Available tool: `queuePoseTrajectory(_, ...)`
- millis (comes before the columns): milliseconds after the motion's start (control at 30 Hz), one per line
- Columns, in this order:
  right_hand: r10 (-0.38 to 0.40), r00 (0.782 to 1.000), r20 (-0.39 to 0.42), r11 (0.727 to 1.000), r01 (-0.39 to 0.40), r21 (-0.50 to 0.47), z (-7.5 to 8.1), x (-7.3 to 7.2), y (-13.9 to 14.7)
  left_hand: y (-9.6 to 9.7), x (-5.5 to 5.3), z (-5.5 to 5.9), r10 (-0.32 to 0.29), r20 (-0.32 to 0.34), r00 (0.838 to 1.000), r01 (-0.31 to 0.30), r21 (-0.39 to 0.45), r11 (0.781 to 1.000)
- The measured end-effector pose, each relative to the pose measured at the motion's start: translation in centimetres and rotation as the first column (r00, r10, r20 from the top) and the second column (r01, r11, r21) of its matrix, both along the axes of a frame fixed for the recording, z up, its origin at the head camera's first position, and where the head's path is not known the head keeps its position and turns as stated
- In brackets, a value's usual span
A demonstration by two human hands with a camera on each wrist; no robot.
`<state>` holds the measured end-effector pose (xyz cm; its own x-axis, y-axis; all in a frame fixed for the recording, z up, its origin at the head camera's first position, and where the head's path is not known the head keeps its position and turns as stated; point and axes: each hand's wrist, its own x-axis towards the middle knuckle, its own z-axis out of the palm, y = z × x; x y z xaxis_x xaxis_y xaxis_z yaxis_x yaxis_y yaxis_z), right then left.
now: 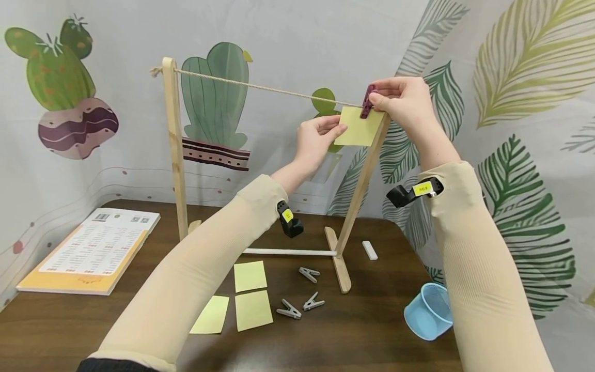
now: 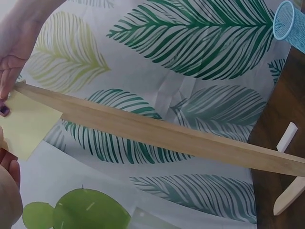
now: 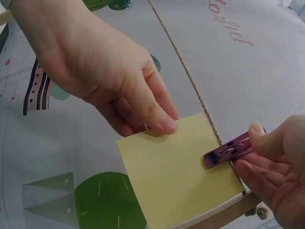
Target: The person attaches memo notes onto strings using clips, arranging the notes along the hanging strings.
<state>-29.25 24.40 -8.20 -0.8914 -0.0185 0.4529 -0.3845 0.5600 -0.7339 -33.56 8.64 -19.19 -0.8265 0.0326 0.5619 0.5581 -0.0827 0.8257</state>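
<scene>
A: Nearest you, three loose yellow paper squares and three grey clothespins lie on the dark wooden table; drop that left forearm and its cream fabric sleeve could sweep a square aside.

B: And your right elbow, sinking, might tip the light-blue mesh cup!

A: Up to the action: your left hand pinches the side of a square yellow paper note, thumb in front. Where's that note? Up at the rope's right end, overlapping the wooden post.

B: Your right hand has thumb and fingers clamped on the purple plastic clothespin, its nose over the note's top edge. I can't tell how firmly it bites: a shallow grip could let the paper slip once your left fingers part.

A: Pull too hard and the thin note may crease or tear.

B: Beyond, the twisted tan rope runs leftward; a tug on it could rock the whole frame.
</scene>
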Motion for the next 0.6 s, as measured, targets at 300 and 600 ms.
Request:
queuePoseTrajectory(300, 0.014, 1.000, -0.011, 0.998, -0.015, -0.056, -0.2, 0.0, 0.0, -0.7, -0.1, -0.8, -0.003, 0.025, 1.000, 0.003, 0.021, 1.000)
queuePoseTrajectory(600, 0.036, 0.997, -0.074, 0.987, -0.047, -0.156, -0.9, -0.3, 0.5, -1.7, -0.3, -1.4, -0.041, 0.047, 0.998, 0.038, 0.066, 0.997)
